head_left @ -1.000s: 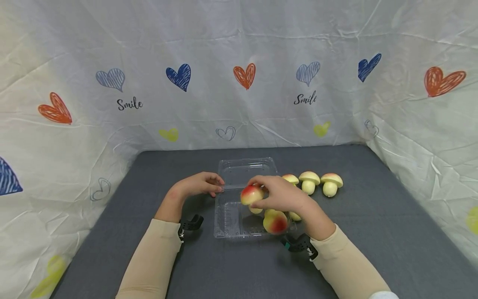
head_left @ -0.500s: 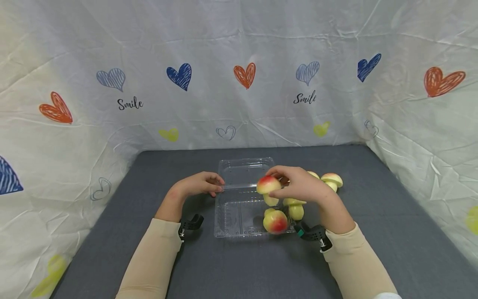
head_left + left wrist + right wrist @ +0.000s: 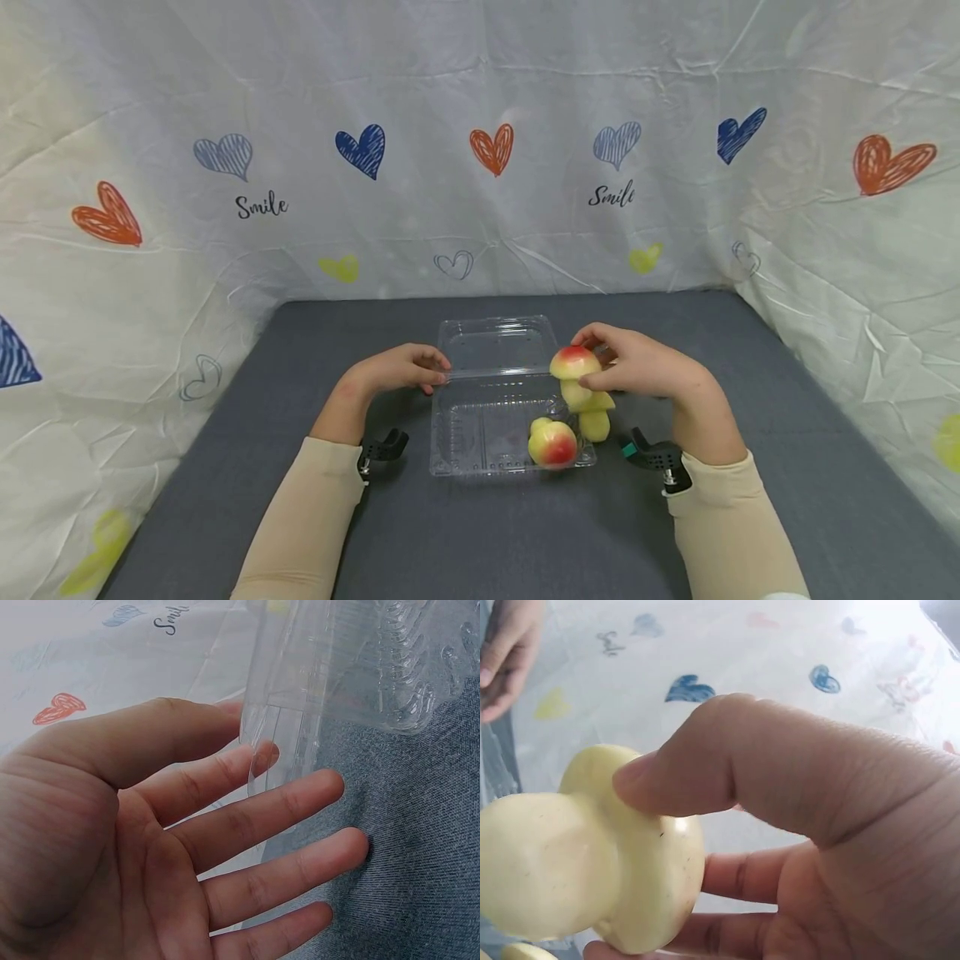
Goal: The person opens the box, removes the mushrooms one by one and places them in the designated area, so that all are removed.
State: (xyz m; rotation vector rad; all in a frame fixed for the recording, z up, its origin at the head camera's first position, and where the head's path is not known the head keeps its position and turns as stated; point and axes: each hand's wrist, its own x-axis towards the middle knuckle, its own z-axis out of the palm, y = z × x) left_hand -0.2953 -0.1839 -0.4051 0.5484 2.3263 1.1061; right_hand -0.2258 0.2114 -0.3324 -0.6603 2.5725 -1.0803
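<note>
In the head view, my right hand (image 3: 637,363) pinches a toy mushroom (image 3: 574,363) by its red-tinged cap, above the right side of a clear plastic clamshell container (image 3: 461,433). The right wrist view shows the thumb on the cap's pale underside, the stem (image 3: 544,862) pointing away from the palm. A second mushroom (image 3: 553,445) lies tipped over in the container's front right part. Another mushroom (image 3: 596,423) stands at its right edge; inside or beside, I cannot tell. My left hand (image 3: 187,832) pinches the container's edge near the hinge between thumb and index finger, other fingers spread.
The container's lid (image 3: 495,343) lies folded back towards the rear of the dark grey table (image 3: 360,533). A white cloth (image 3: 420,208) printed with hearts hangs behind and at the sides. My right hand and forearm cover the table's right rear part.
The right hand has carried the held mushroom rightward from over the container's middle to its right edge, now covering the mushrooms seen at the rear right. The left hand has stayed still.
</note>
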